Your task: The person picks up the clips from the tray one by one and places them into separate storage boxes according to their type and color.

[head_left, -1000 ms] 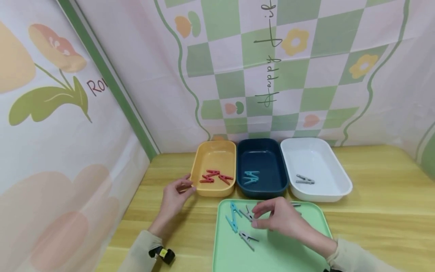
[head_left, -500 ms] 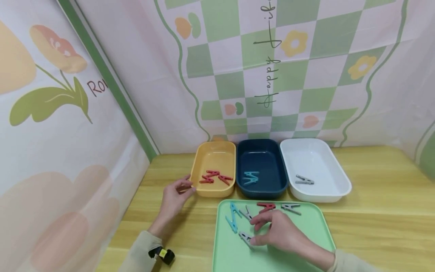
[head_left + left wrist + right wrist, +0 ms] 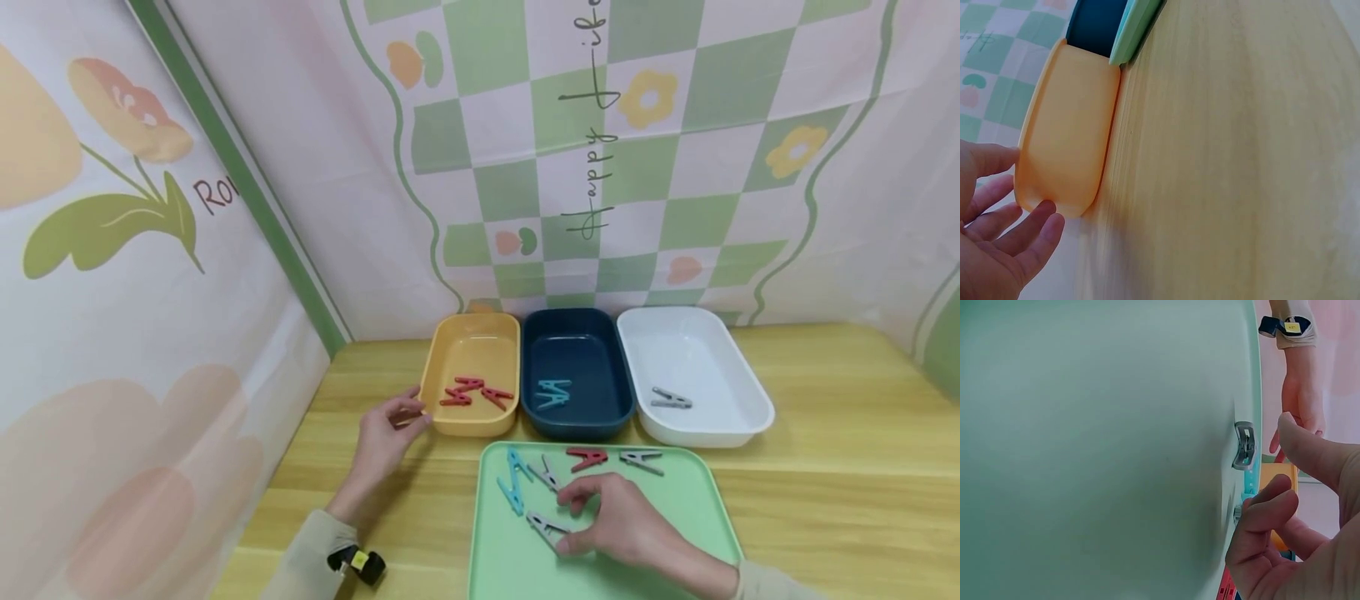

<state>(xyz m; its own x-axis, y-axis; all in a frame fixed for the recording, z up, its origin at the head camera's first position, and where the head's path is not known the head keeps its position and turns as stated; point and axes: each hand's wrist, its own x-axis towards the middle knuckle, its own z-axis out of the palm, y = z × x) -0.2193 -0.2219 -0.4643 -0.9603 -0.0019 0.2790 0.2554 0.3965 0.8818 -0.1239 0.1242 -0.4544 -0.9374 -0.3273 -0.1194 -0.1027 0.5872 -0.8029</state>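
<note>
A person's right hand [image 3: 622,529] reaches a grey clothespin [image 3: 546,528] on the green tray [image 3: 675,508] — thumb at the peg, fingers loosely curled, no grip visible — while the left hand [image 3: 386,437] rests open beside the yellow bin [image 3: 472,342].

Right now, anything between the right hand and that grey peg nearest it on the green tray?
Nothing visible. The right hand is already at the grey peg on the green tray, thumb at its end; the other pegs lie farther back.
</note>
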